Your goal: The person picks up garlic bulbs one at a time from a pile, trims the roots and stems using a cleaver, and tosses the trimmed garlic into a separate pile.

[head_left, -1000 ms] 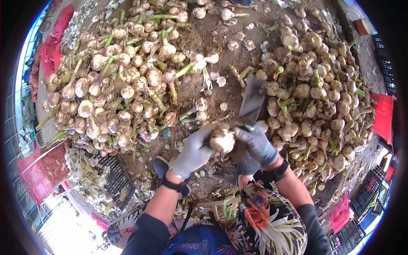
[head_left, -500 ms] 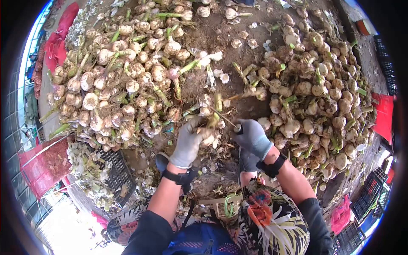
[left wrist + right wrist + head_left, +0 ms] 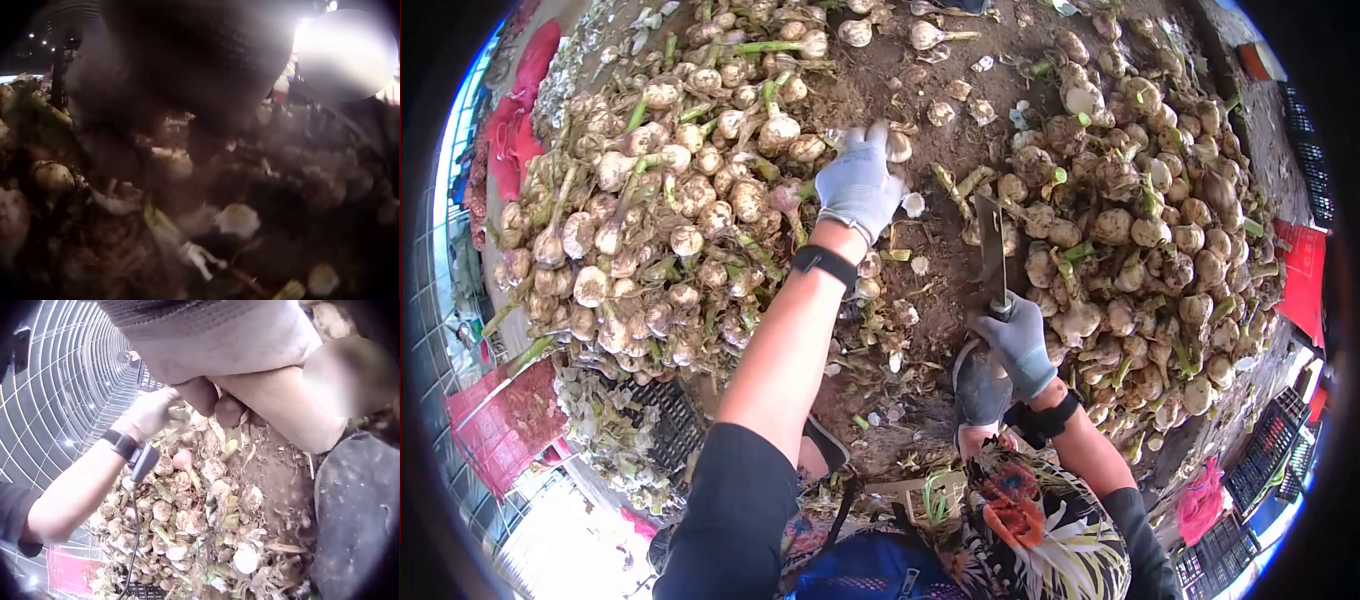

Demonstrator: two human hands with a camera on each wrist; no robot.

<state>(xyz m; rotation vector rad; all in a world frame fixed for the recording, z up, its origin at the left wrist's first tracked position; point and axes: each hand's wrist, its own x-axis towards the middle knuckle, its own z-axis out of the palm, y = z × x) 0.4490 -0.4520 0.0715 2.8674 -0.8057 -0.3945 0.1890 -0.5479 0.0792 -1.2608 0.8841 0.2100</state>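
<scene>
In the head view, the gloved left hand (image 3: 860, 185) stretches over the inner edge of the left garlic heap (image 3: 690, 195), its fingers extended beside a garlic bulb (image 3: 898, 148); whether they touch it cannot be told. The gloved right hand (image 3: 1018, 348) grips the handle of a knife whose broad blade (image 3: 991, 245) points away from the body. The left wrist view shows the left hand (image 3: 187, 56) dark and blurred above bulbs and stems. In the right wrist view, the right hand (image 3: 212, 344) fills the top, its knife hidden, and the left hand (image 3: 150, 412) reaches out beyond.
Another garlic heap (image 3: 1150, 230) lies on the right, close to the knife. Loose skins and cut stems are scattered on the soil (image 3: 945, 240) between the heaps. A shoe (image 3: 982, 385) is just below the right hand. Black crates (image 3: 1270, 450) stand at the lower right.
The left hand has moved forward from in front of the body and no longer holds the garlic seen earlier. The right hand has drawn slightly down and right, its knife now pointing forward.
</scene>
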